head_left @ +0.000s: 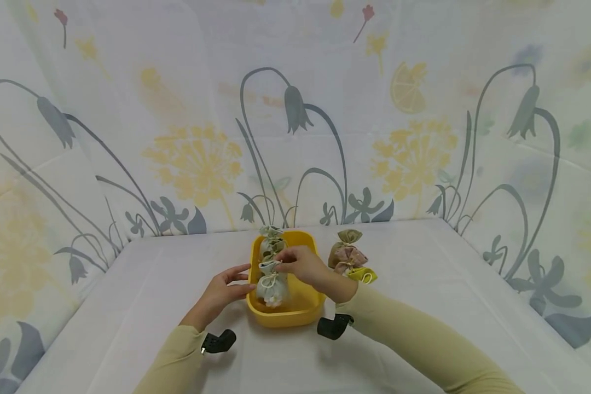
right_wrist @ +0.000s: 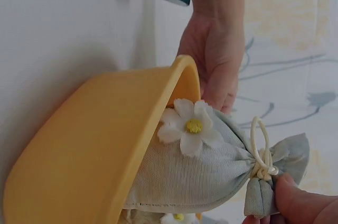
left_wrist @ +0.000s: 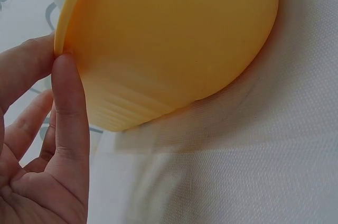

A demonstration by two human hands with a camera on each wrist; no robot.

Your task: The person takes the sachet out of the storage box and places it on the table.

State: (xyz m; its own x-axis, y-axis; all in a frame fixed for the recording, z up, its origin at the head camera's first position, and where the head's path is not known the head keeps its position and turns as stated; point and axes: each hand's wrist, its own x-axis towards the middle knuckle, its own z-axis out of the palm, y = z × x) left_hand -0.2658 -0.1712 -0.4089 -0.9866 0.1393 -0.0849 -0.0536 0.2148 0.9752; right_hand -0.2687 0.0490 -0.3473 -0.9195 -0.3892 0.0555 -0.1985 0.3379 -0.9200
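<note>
A yellow plastic basin (head_left: 289,319) sits on the white cloth in front of me. My left hand (head_left: 218,293) is at its left side; in the left wrist view, thumb (left_wrist: 69,108) and forefinger pinch the basin's rim. With my right hand (head_left: 302,267) I pinch the gathered neck of a pale grey-blue drawstring sachet (head_left: 271,287), shown close up in the right wrist view. This sachet (right_wrist: 195,176) has a cream cord and a white fabric flower (right_wrist: 191,126), and its body is inside the basin. Behind it are another pale sachet (head_left: 271,232) and an olive-green sachet (head_left: 277,245).
Right of the basin, an olive-brown sachet (head_left: 348,236), a dusty-pink sachet (head_left: 351,257) and a yellow-green sachet (head_left: 362,274) stand in a row on the table, partly behind my right forearm. A flower-printed cloth (head_left: 320,158) hangs along the table's back edge.
</note>
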